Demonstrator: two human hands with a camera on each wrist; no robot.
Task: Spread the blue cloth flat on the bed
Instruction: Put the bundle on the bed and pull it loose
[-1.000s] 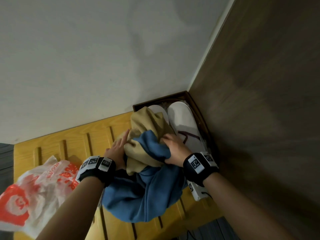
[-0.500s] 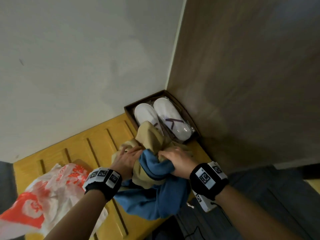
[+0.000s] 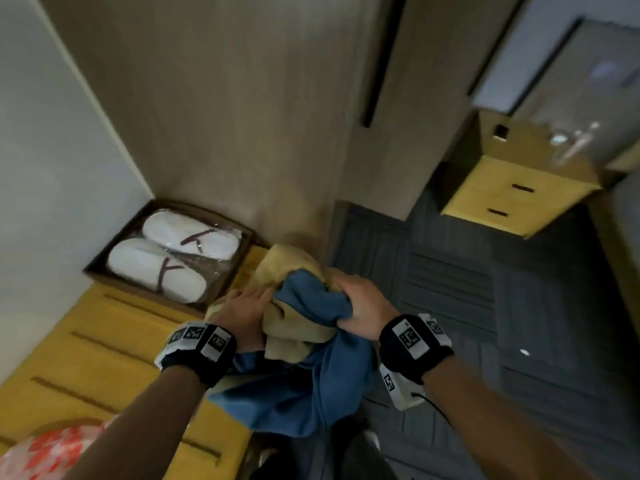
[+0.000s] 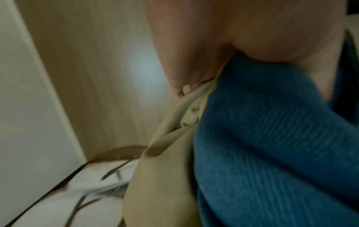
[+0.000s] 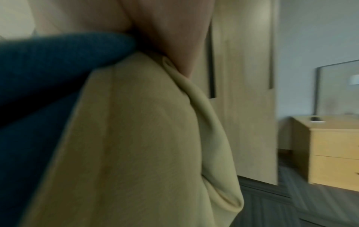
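Note:
A crumpled blue cloth (image 3: 304,386) is bundled together with a beige cloth (image 3: 294,337), and I carry both in the air in front of me. My left hand (image 3: 242,308) grips the bundle from the left, fingers on the beige cloth (image 4: 161,176) beside the blue cloth (image 4: 272,145). My right hand (image 3: 356,306) clutches the top of the bundle from the right, its fingers curled into the blue cloth (image 5: 48,61) and the beige cloth (image 5: 145,138). No bed is in view.
A yellow wooden bench (image 3: 104,341) stands at lower left, with a dark tray (image 3: 97,268) of white slippers (image 3: 156,268) at its far end and a red-and-white plastic bag (image 3: 45,452) near me. Wood wall panels (image 3: 242,116) ahead; grey carpet (image 3: 519,323) and a yellow drawer unit (image 3: 512,199) right.
The bundle has come up off the bench, still gripped in both hands. My view has swung right, away from the bench corner, and now takes in the carpet and drawer unit.

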